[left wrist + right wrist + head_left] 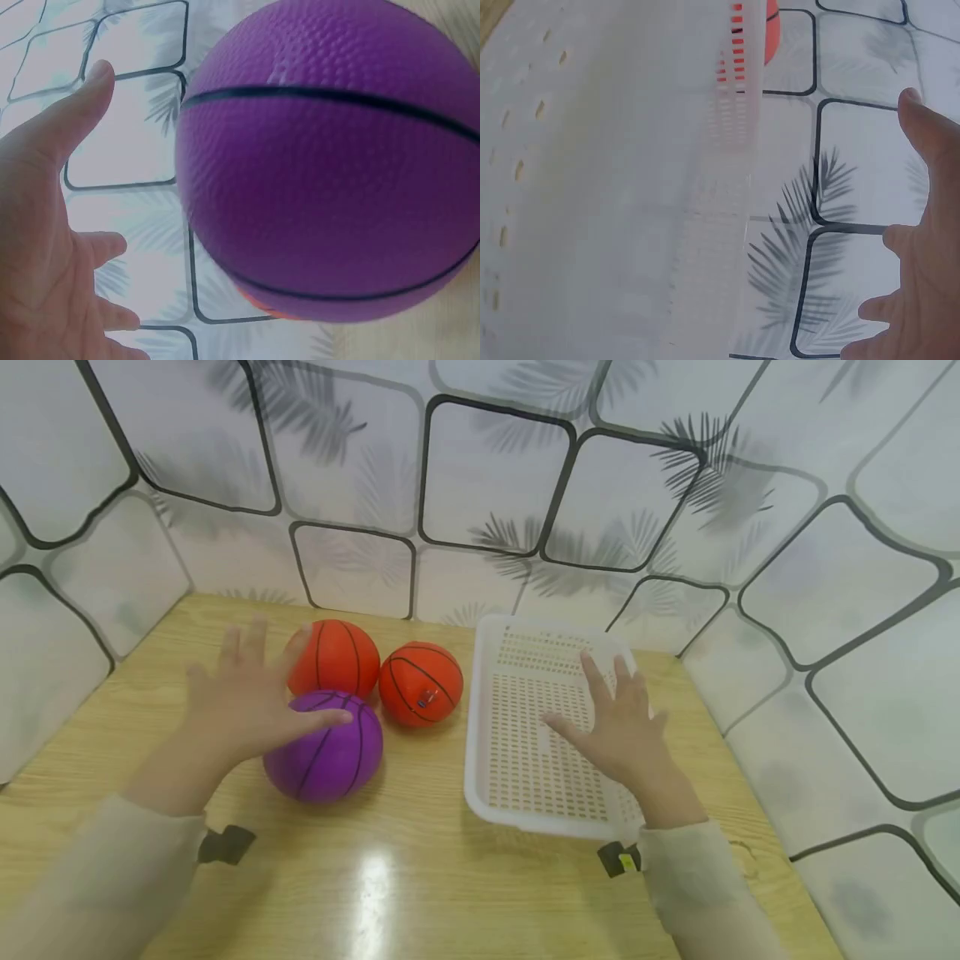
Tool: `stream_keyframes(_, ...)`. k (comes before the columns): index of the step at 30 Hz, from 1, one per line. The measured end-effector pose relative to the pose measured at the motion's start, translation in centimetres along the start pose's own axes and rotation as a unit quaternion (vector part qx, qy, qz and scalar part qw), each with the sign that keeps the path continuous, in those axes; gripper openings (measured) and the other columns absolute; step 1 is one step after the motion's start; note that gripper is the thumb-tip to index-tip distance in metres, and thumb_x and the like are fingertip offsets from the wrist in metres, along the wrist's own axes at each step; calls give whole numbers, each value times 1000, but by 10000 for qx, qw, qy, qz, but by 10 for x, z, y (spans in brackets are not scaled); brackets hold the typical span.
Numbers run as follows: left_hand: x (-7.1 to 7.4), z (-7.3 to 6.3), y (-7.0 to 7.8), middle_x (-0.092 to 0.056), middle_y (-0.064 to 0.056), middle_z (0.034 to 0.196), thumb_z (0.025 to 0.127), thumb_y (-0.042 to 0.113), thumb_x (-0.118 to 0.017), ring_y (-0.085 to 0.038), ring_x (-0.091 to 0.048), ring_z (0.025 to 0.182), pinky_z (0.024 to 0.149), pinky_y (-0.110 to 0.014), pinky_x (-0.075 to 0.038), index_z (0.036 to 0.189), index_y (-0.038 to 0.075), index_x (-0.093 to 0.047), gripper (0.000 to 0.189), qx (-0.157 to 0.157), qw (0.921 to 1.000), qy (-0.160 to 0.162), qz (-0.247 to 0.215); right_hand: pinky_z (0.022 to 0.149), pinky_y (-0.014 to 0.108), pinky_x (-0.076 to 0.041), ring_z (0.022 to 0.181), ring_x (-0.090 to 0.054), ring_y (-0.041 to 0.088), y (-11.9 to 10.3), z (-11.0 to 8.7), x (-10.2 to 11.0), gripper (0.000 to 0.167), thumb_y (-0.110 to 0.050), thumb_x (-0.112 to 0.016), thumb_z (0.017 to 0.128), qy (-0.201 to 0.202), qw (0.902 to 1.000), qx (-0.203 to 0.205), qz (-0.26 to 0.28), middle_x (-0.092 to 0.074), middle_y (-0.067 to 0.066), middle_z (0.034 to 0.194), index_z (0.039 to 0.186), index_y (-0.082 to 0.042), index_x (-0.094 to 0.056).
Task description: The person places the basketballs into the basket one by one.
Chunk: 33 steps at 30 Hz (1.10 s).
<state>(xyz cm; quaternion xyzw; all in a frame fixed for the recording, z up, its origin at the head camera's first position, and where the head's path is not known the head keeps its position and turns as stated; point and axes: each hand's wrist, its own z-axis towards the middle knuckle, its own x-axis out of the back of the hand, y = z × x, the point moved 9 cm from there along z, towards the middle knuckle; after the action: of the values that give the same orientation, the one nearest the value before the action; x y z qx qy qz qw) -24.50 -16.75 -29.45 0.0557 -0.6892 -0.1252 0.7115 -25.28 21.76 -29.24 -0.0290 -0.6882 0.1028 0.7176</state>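
Note:
My left hand (pixel 243 697) is held with fingers spread above and beside the purple ball (pixel 326 756). In the left wrist view a gap shows between that hand (pixel 45 202) and the purple ball (pixel 330 172). Behind the purple ball sits a larger orange-red ball (pixel 341 656), partly hidden. A smaller orange-red ball (pixel 422 685) lies to its right. Over the white plastic basket (pixel 480 735), my right hand (pixel 622 727) hovers with spread fingers, holding nothing. The right wrist view shows that hand (pixel 922 277) apart from the basket wall (pixel 630 225).
Everything stands on a wood-grain table (pixel 405 885). A patterned wall covering (pixel 487 477) with black-lined shapes and grey leaves closes off the back and both sides. The basket is near the right wall, the balls left of it.

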Motion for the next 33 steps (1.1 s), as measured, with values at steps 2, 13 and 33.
stream_keyframes(2,2,0,-2,11,-31,151,65,90,-45,-54,10,135,87,-83,-6,154,23,-4,119,-2,10000,-11,2,90,83,-6,138,3,48,2,0,5,97,-78,-39,82,45,10000,1,5,6,23,155,153,-29,4)
stream_keyframes(13,11,-2,-22,11,-29,153,63,87,-53,-50,8,137,89,-81,-5,154,21,-4,123,-33,9993,-57,-368,89,82,-12,136,-8,53,27,6,23,98,-75,-42,83,213,9996,-123,172,4,24,155,153,-26,6)
stream_keyframes(33,-13,-14,-43,-11,-32,151,64,70,-72,-59,-21,127,84,-82,-18,154,19,-8,122,-556,9951,-236,-788,97,75,-14,136,-8,51,82,17,23,101,-62,-54,87,193,9965,-15,812,-5,25,155,153,-11,5)
